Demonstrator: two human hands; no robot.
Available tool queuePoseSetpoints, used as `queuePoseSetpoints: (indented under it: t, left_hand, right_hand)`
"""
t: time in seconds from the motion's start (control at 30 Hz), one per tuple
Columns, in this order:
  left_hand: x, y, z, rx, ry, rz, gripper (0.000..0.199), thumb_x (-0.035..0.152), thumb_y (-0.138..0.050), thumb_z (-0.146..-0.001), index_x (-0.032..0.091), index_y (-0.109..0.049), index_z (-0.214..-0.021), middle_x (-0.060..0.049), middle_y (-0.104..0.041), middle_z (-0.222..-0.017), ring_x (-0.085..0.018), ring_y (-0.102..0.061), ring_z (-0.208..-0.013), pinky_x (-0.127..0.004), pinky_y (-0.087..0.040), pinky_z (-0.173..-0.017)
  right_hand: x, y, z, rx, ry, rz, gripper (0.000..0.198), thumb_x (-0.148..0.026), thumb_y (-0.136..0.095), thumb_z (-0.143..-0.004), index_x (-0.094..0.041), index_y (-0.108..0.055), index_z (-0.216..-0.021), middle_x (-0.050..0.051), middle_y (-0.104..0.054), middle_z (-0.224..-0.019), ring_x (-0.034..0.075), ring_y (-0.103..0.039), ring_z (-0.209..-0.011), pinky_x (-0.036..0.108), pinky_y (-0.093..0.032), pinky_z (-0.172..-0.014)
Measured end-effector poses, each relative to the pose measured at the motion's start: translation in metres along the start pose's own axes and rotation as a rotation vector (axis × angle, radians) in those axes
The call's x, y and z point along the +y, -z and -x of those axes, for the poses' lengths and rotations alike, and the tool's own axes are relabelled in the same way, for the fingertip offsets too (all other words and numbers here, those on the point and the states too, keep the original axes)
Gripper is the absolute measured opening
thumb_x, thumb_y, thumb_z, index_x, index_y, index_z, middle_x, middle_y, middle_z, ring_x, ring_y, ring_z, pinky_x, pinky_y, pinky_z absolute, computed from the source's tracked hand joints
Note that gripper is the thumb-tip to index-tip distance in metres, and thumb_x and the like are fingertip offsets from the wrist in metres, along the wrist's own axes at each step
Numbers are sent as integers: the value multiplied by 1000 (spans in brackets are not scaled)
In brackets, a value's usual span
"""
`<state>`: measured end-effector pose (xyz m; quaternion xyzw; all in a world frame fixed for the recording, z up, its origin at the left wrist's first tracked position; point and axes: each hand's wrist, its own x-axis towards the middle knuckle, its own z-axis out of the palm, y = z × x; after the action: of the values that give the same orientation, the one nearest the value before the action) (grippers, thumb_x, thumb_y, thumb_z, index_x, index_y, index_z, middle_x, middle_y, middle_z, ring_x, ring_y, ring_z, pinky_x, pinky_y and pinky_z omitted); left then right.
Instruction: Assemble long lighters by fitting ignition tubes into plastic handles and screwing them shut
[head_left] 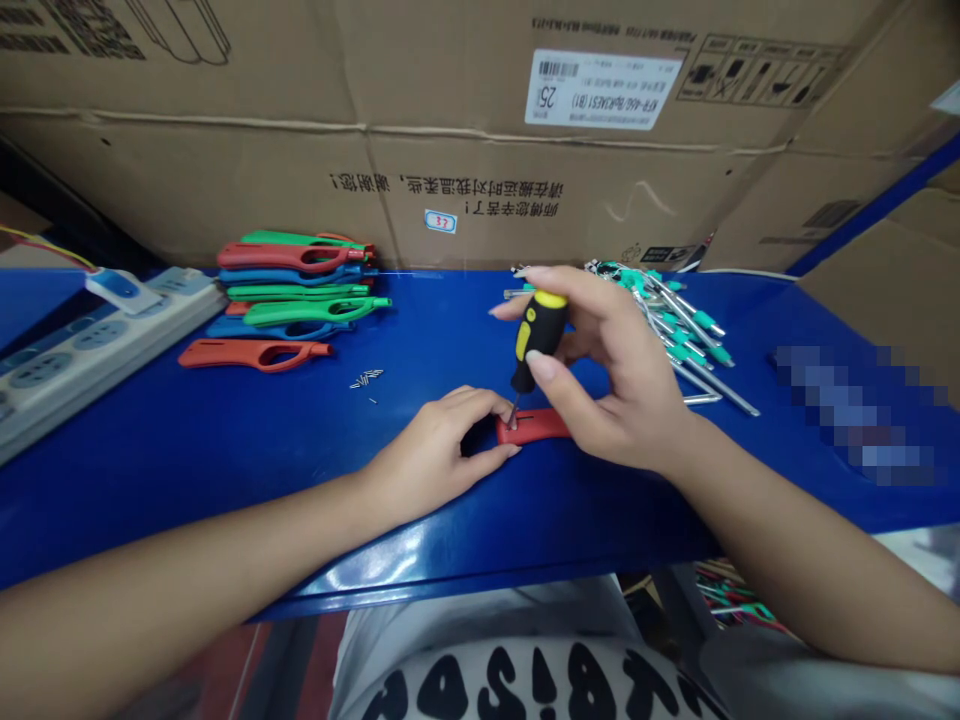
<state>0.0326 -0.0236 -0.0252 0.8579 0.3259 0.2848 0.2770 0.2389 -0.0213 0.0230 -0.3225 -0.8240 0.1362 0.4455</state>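
My right hand (615,370) grips a screwdriver (531,342) with a black and yellow handle, held almost upright. Its tip meets the left end of a red lighter casing (536,425) that lies flat on the blue table. With thumb and fingers, my left hand (450,435) pinches that same end of the casing. The casing's right part is hidden behind my right hand. Several small screws (366,378) lie loose to the left, beyond my left hand.
Stacked lighter casings (300,290) in red, green and blue sit at the back left. Metal rods with green parts (686,335) are piled at the right. A white power strip (97,345) lies at the left edge. A cardboard wall (450,130) stands behind the blue table (300,430).
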Motion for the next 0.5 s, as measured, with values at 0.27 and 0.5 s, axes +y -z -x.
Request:
queuePoseSetpoints:
  t: [0.27, 0.5]
  left_hand:
    - [-2, -1, 0, 31, -42, 7, 13, 22, -71, -90, 20, -63, -100, -2, -72, -101, -21, -67, -99, -34, -52, -90]
    - [0, 0, -1, 7, -16, 14, 15, 21, -71, -90, 19, -64, -103, -2, -71, -101, -19, -67, -97, -33, -52, -89]
  right_hand:
    - [-1, 5, -2, 117, 100, 275, 48, -43, -78, -84, -31, -60, -128, 7, -70, -119, 25, -70, -95, 39, -62, -85]
    - [-13, 8, -9, -27, -80, -44, 38, -38, -50, -103, -32, -52, -141, 6, -65, -129, 22, -69, -104, 34, -63, -77]
